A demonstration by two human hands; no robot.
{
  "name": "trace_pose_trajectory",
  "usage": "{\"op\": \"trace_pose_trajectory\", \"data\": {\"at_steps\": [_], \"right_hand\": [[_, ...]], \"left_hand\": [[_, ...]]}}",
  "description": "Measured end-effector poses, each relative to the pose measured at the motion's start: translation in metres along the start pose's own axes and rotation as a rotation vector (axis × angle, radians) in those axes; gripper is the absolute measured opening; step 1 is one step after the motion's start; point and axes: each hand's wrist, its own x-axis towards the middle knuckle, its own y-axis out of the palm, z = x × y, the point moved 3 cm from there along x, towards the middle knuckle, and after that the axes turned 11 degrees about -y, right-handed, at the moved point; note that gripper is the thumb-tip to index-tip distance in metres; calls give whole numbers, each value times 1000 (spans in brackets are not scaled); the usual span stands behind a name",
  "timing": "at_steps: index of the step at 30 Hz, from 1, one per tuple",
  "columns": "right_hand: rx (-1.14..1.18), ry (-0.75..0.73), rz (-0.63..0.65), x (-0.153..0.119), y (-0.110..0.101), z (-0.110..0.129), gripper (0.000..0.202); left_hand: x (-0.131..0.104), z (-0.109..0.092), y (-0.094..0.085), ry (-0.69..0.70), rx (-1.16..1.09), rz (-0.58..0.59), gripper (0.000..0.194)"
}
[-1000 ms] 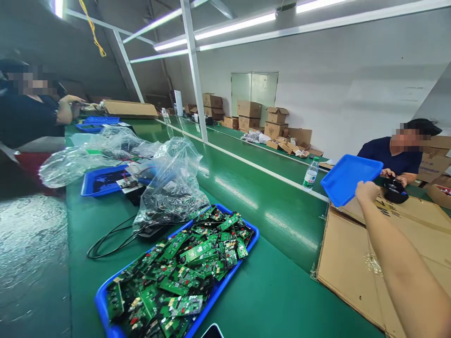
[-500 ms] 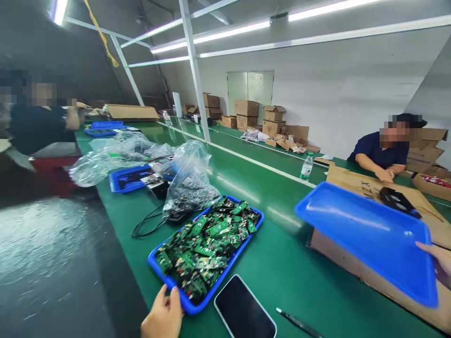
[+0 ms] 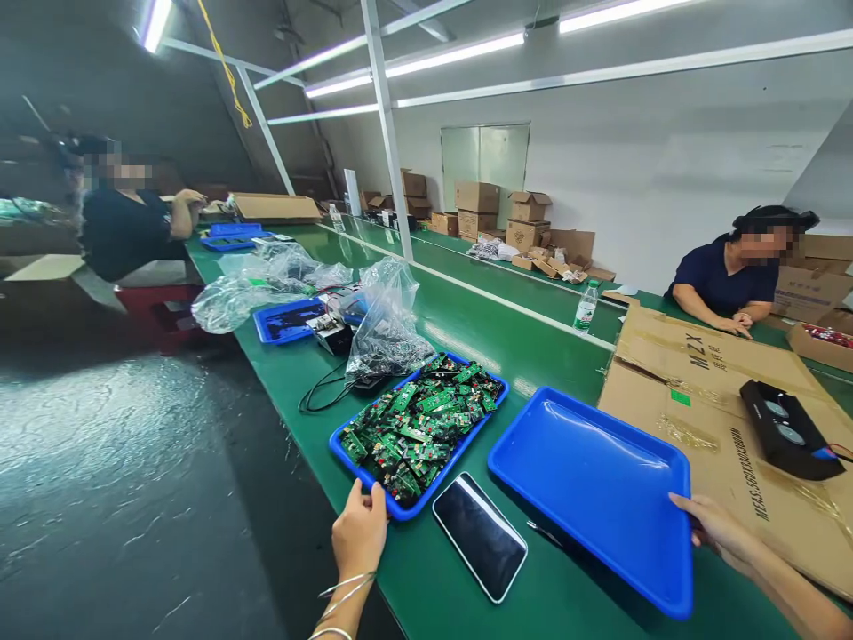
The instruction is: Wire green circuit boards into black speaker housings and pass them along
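My left hand (image 3: 361,530) grips the near corner of a blue tray (image 3: 341,447) heaped with green circuit boards (image 3: 419,427). Out to the right, my right hand (image 3: 716,524) pinches the right rim of a second blue tray (image 3: 593,489), which has nothing in it. This tray is held low over the green table, partly covering a slim pen-like tool (image 3: 543,532). Between the two trays lies a phone (image 3: 480,538) with a dark screen.
A flattened cardboard box (image 3: 713,418) bears a black two-speaker unit (image 3: 790,431). Clear plastic bags (image 3: 386,324), cables and another blue tray (image 3: 267,336) lie further left. A water bottle (image 3: 586,307) stands behind. One person (image 3: 726,276) sits at right, another (image 3: 126,222) at left.
The tray in my right hand has come left and down, off the cardboard to beside the phone. My left hand keeps its hold on the full tray. The view has shifted.
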Motion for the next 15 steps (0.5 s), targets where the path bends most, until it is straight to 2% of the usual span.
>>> {"op": "trace_pose_trajectory", "data": {"at_steps": [2,4,5,6,7,9,11,13,15], "right_hand": [[-84,58,66,2,3,9,47],[-332,120,90,9,4,30,49],[-539,126,88,15,7,46,51],[-646,47,52,24,13,68,50],[-649,-65,39,34,26,91,48],[-606,-288,47,56,63,137,36],[-563,-446,118,77,113,174,31],[-529,-551,172,91,163,199,39],[-508,-648,221,99,204,215,43]], "left_hand": [[1,1,0,-14,-30,-2,58],[5,3,0,-35,-84,24,56],[8,3,1,-46,-117,44,55],[12,3,1,-59,-150,63,54],[17,3,1,-74,-180,77,53],[26,1,-1,-109,-221,82,50],[33,-3,-3,-146,-233,69,45],[38,-6,-5,-180,-221,54,41],[41,-9,-7,-218,-188,37,38]]}}
